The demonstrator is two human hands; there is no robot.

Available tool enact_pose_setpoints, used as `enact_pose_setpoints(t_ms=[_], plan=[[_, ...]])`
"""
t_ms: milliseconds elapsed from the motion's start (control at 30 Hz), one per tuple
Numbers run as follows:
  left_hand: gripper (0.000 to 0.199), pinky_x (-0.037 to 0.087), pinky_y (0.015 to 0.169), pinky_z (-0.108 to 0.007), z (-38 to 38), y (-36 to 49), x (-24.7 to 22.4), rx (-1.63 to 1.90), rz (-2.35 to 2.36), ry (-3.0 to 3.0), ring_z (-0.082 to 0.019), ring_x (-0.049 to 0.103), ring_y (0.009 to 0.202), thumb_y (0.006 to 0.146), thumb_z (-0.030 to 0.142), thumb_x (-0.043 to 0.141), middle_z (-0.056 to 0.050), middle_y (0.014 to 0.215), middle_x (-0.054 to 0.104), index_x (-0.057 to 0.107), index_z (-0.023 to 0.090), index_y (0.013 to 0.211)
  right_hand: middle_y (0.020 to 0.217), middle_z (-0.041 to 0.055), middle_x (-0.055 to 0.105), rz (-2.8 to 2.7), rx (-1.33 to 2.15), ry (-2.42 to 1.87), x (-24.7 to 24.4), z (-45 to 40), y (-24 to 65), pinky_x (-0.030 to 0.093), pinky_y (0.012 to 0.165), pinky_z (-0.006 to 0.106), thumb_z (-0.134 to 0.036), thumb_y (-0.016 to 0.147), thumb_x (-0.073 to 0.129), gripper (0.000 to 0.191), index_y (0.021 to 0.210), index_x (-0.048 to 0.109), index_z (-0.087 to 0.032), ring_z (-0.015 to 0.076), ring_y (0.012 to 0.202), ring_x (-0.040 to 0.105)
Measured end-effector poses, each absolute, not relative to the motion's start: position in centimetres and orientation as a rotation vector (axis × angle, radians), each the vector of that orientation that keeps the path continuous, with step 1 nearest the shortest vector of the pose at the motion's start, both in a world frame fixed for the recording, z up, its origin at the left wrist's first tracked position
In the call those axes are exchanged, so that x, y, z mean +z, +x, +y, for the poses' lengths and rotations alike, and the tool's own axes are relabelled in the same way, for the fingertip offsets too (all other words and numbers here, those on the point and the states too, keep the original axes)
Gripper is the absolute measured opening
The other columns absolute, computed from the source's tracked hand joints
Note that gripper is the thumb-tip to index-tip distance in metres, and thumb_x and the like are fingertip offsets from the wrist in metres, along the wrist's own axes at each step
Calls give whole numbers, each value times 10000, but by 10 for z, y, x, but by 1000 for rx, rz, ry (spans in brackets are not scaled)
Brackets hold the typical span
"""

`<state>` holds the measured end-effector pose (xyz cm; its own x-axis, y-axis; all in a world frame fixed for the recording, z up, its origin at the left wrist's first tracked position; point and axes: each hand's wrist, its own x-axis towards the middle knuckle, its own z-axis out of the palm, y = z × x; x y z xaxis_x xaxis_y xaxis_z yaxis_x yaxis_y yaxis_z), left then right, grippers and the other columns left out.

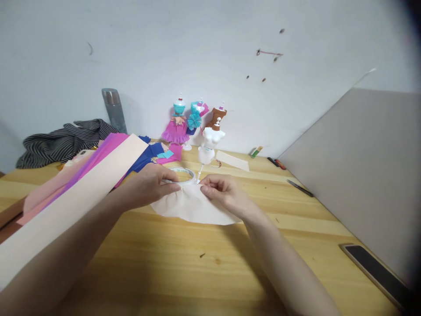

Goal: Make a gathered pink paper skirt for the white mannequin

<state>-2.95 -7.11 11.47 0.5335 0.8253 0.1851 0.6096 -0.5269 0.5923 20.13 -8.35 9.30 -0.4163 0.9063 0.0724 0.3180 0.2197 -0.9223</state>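
A pale pink sheet of paper point(194, 207), gathered along its upper edge and fanned out below, hangs between my two hands. My left hand point(153, 186) pinches its upper left edge between thumb and fingers. At the upper right edge, my right hand point(222, 192) pinches it the same way. Right behind the paper lies a roll of tape point(188, 174), partly covered by my left fingers. A small white dress form point(212, 138) on a thin stand rises just beyond the hands, its base hidden by the paper.
Long coloured paper strips point(82, 191) lie at left, by a striped cloth point(66, 140) and a flask point(114, 109). Dressed mini forms point(177, 125) stand against the wall. A cut paper piece point(233, 160), a dark pointed tool point(301, 188) and a phone point(375, 270) lie right.
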Motion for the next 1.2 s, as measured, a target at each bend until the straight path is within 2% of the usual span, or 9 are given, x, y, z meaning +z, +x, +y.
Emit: enact_pose_setpoints(t_ms=[233, 567, 667, 767, 867, 933, 967, 1067, 1200], plan=[[281, 362, 553, -212, -71, -28, 117, 568, 1178, 2287, -132, 559, 614, 786, 363, 542, -12, 676, 677, 717, 148, 739, 607, -18, 513, -1887, 1107, -1125, 93, -82, 202, 308, 505, 211, -340, 752, 605, 206, 715, 609, -137, 93, 557, 428], [292, 358, 552, -207, -67, -29, 113, 514, 1185, 2221, -131, 532, 626, 759, 387, 552, -7, 655, 634, 714, 146, 728, 569, -53, 437, -2003, 1183, -1094, 94, -84, 207, 243, 448, 197, -349, 814, 599, 238, 895, 647, -130, 65, 490, 340], [303, 368, 563, -211, -63, -30, 112, 478, 1209, 2156, -143, 544, 663, 751, 414, 560, -9, 693, 646, 723, 159, 764, 637, -24, 533, -2057, 1203, -1080, 90, -77, 211, 313, 464, 201, -339, 798, 619, 278, 981, 651, -132, 79, 515, 416], [301, 368, 547, -213, -59, -33, 115, 462, 1210, 2064, -137, 532, 633, 731, 421, 578, -8, 655, 629, 709, 150, 717, 827, 45, 646, -1990, 776, -1071, 94, -76, 215, 443, 598, 268, -287, 762, 656, 285, 1015, 659, -157, 149, 694, 561], [289, 386, 530, -216, -56, -38, 119, 512, 1177, 1896, -134, 536, 605, 705, 413, 618, -13, 627, 624, 698, 136, 700, 940, 75, 665, -1817, 365, -875, 109, -91, 215, 457, 805, 340, -217, 753, 667, 171, 920, 677, -179, 204, 924, 591], [292, 418, 546, -224, -55, -44, 121, 551, 1141, 1754, -144, 569, 624, 702, 415, 644, -27, 669, 657, 709, 135, 753, 791, 45, 665, -1929, 672, -658, 116, -105, 209, 467, 721, 296, -216, 805, 612, 77, 822, 676, -176, 160, 768, 604], [294, 434, 561, -229, -55, -48, 122, 572, 1122, 1699, -148, 585, 637, 703, 415, 656, -34, 693, 673, 713, 137, 776, 754, 46, 666, -2021, 931, -601, 115, -111, 203, 470, 673, 280, -246, 813, 607, 113, 794, 680, -162, 148, 708, 600], [288, 462, 606, -235, -56, -59, 127, 638, 1077, 1619, -146, 610, 663, 699, 415, 691, -41, 729, 695, 716, 143, 788, 755, 46, 678, -2175, 1555, -783, 90, -117, 179, 444, 595, 230, -303, 792, 637, 183, 819, 702, -134, 123, 663, 583], [278, 470, 622, -242, -61, -66, 133, 676, 1056, 1598, -147, 617, 679, 701, 411, 704, -44, 747, 700, 714, 148, 789, 828, 54, 671, -1574, 2081, -693, 37, -108, 143, 422, 524, 212, -417, 625, 770, 458, 983, 685, -143, 140, 675, 598]])
